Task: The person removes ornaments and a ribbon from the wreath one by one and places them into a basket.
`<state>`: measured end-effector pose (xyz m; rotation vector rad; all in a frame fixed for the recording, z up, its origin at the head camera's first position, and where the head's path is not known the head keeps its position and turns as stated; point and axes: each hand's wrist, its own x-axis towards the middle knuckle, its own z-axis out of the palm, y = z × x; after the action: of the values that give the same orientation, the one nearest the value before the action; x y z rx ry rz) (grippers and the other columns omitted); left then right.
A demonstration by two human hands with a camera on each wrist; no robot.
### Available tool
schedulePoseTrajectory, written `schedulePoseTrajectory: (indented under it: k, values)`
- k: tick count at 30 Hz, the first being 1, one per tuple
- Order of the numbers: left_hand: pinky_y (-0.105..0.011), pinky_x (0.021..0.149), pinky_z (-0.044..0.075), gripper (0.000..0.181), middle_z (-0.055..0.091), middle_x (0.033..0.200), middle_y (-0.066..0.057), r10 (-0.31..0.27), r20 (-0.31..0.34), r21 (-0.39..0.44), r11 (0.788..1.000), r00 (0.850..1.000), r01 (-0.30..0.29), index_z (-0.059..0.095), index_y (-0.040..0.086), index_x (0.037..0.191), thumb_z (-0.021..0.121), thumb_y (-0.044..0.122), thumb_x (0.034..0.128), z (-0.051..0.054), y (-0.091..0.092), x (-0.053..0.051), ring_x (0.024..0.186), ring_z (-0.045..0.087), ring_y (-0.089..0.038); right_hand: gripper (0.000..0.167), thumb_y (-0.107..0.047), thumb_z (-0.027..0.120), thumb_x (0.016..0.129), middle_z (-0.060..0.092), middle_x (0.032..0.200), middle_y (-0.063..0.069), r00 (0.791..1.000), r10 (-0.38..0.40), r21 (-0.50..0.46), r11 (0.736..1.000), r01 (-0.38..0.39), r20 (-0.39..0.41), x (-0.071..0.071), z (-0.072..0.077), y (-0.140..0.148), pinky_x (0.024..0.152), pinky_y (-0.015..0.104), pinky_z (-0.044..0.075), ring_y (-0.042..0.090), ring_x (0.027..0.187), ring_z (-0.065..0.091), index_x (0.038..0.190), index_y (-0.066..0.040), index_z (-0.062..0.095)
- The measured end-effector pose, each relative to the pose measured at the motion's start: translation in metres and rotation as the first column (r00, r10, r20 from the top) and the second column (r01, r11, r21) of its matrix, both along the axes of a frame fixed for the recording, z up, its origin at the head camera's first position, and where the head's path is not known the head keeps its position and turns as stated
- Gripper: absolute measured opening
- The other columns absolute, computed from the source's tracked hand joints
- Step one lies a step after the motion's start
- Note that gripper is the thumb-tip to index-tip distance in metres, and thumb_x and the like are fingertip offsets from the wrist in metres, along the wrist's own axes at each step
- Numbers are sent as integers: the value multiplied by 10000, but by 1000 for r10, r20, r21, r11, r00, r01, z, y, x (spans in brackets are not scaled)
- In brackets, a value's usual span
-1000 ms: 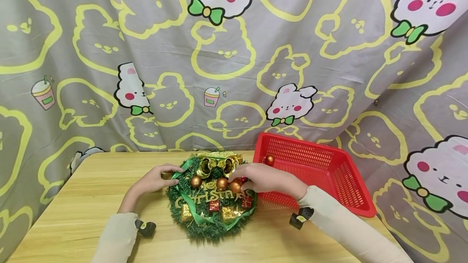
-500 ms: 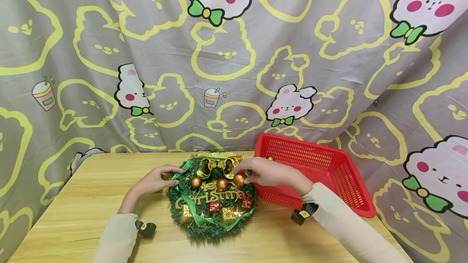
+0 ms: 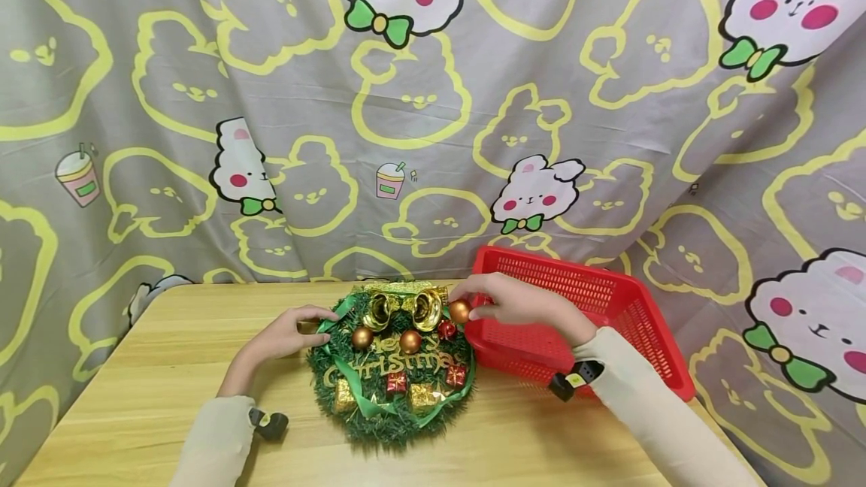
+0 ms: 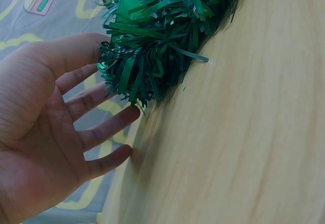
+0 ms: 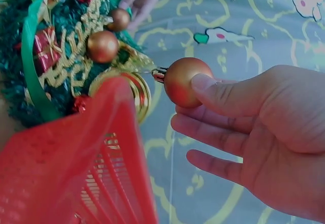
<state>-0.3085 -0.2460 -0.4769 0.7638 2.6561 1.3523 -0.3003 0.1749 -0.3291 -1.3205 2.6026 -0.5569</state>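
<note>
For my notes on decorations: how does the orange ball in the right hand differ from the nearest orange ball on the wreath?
The held ball is between the right hand's fingers; the wreath ball sits on the wreath, with no hand touching it.
The held ball shows its cap; the wreath ball shows none.
Both look round, shiny and orange.

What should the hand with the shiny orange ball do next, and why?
Probably carry the orange ball over the near rim of the red basket and lower it inside. The right hand pinches it beside that basket, and over the last second it has moved from above the wreath toward there, so the basket seems likelier.
</note>
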Motion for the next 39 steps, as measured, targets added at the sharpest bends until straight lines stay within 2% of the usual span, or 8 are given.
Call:
schedulePoseTrajectory:
  k: [5, 11, 15, 21, 26, 32, 39]
  values:
    - [-661, 1069, 458, 378, 611, 1381, -241, -4, -2, 5, 1000, 1000, 4, 668, 45, 1293, 732, 143, 934, 0, 0, 0, 1295, 532, -486, 362, -38, 693, 950, 701, 1222, 37, 999, -53, -11, 999, 53, 3, -5, 7, 13, 950, 412, 591, 175, 1078, 662, 1307, -81, 655]
    - [-652, 1065, 467, 374, 613, 1379, -238, -5, -7, -1, 1000, 1000, 5, 669, 46, 1294, 729, 137, 936, -2, -1, -1, 1287, 539, -479, 338, -40, 695, 949, 692, 1174, 12, 991, -135, -9, 991, 135, 2, -14, 11, 30, 948, 405, 573, 176, 1059, 630, 1281, -94, 666]
    - [-647, 1059, 474, 371, 616, 1375, -235, -5, -14, -4, 1000, 1000, 5, 670, 47, 1292, 729, 139, 938, -3, -1, -1, 1279, 546, -474, 334, -30, 711, 932, 699, 1162, 20, 987, -157, -14, 988, 157, -15, -22, 9, 43, 920, 386, 577, 191, 1041, 628, 1259, -90, 680]
    - [-647, 1058, 475, 371, 618, 1371, -236, -8, -14, 7, 1000, 1000, 8, 671, 43, 1290, 731, 142, 938, -1, -1, 0, 1280, 546, -475, 307, -28, 722, 920, 708, 1158, 49, 979, -204, -1, 979, 204, -29, -33, 8, 61, 930, 432, 572, 219, 1052, 627, 1220, -82, 695]
    - [-646, 1059, 475, 374, 615, 1375, -237, -1, -21, -8, 1000, 1000, 1, 672, 49, 1291, 733, 152, 937, -2, -1, 0, 1285, 541, -481, 289, -10, 704, 931, 712, 1130, 77, 975, -221, 9, 975, 222, -33, -43, 3, 75, 902, 430, 578, 224, 1019, 636, 1218, -36, 689]
    - [-650, 1070, 463, 382, 618, 1376, -231, 4, -18, -8, 1000, 1000, -5, 674, 54, 1290, 740, 167, 931, -1, 0, 1, 1293, 536, -482, 272, -24, 691, 946, 712, 1093, 82, 968, -251, 31, 967, 251, -15, -54, -4, 88, 863, 360, 584, 195, 977, 649, 1218, -3, 685]
    - [-657, 1070, 459, 383, 616, 1372, -241, -1, -15, -1, 1000, 1000, 1, 671, 45, 1291, 739, 157, 930, 0, 0, 1, 1295, 530, -490, 288, -16, 695, 936, 722, 1100, 137, 963, -268, 46, 963, 267, 20, -66, -10, 100, 891, 423, 591, 267, 1016, 675, 1216, 46, 680]
